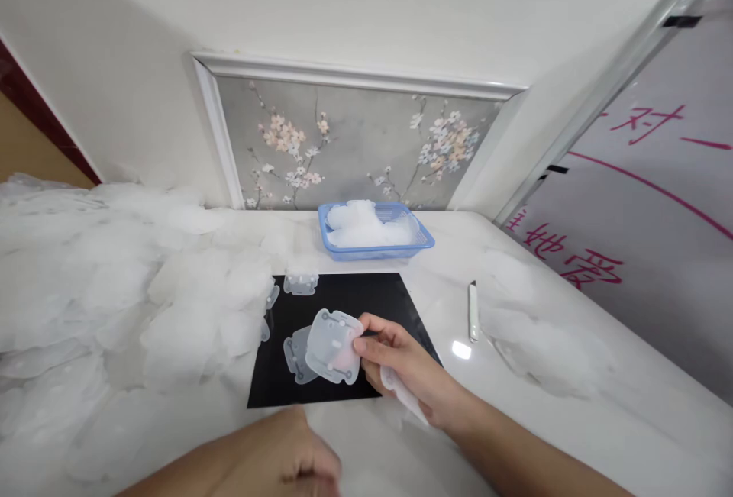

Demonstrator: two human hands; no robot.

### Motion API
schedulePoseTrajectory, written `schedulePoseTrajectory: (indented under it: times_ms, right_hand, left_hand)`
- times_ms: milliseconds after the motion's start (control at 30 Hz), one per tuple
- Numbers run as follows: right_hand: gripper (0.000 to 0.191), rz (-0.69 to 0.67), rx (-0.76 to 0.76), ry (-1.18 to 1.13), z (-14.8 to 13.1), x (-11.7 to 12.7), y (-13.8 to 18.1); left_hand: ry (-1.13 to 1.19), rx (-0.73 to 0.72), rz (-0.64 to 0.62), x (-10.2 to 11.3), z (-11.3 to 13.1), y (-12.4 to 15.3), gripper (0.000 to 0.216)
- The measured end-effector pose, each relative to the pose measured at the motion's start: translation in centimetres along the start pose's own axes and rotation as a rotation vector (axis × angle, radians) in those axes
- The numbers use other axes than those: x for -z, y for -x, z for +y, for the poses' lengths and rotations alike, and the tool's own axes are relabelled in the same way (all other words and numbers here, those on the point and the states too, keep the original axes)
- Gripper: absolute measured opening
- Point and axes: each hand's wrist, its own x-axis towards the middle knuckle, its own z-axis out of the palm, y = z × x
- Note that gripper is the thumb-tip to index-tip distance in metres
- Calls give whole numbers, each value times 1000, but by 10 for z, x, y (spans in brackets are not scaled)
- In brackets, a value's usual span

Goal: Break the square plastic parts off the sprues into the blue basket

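Note:
My right hand (401, 363) pinches a translucent white plastic piece (332, 348) by its right edge, thumb in front. The piece is flat, roughly square, with notched edges and small holes. A whitish strip (405, 396) also shows below the fingers of that hand; what it is I cannot make out. Under the held piece is a glossy black board (395, 298). A similar shape (298, 356) shows on it, a second piece or a reflection. My left hand (303, 455) is near the board's front edge, blurred, with its fingertips hidden or smeared.
A large heap of translucent pieces (114, 291) covers the table's left side. At the back stands a blue basket (378, 253) with more white pieces in it. A utility knife (473, 312) lies right of the board. A whiteboard (658, 199) with red writing leans along the right.

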Motion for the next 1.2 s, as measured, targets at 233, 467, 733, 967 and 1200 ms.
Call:
schedulePoseTrajectory:
  times_ms: [233, 467, 733, 967, 1200]
  right_hand:
    - [37, -3, -84, 144, -7, 4, -2]
    - [50, 128, -108, 176, -4, 9, -7]
    - [51, 104, -101, 206, -6, 13, -7]
    - [25, 261, 94, 227, -7, 11, -9]
    - [35, 301, 190, 457, -20, 22, -25]
  left_hand:
    - [370, 76, 453, 25, -1, -13, 55]
    - [538, 148, 503, 22, -11, -17, 33]
    - [602, 102, 443, 22, -12, -18, 40]
    - [333, 87, 604, 31, -13, -15, 54]
    - [-67, 107, 947, 53, -27, -5, 38]
